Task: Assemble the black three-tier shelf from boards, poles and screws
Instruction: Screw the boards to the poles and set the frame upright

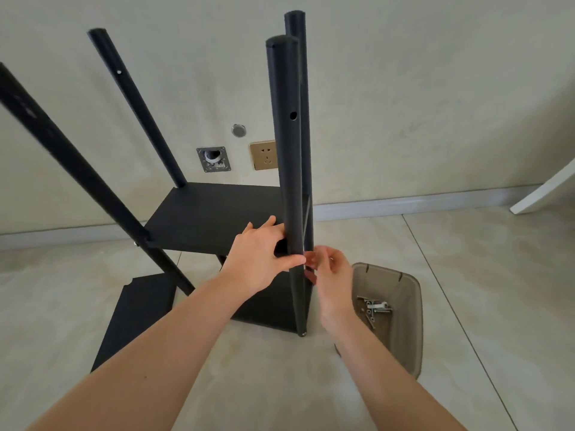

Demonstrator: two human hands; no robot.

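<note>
Half-built black shelf frame stands on glossy beige floor tiles [466, 275].

Near matte black round pole [284, 150]: rigid, smooth, probably light, tube apparently hollow; best held low beside joint.

Left hand [264, 259] pinches pole, thumb across front.

Right hand [331, 272], fingers curled, pinches small reddish tool [311, 259] at pole.

Flat black middle board [211, 216]: stiff.

Loose silvery metal screws [375, 307] lie in translucent brown plastic tray [404, 337].

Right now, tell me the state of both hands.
Left hand: grips the near black pole.
Right hand: pinches a small red-handled tool beside that pole.
</note>
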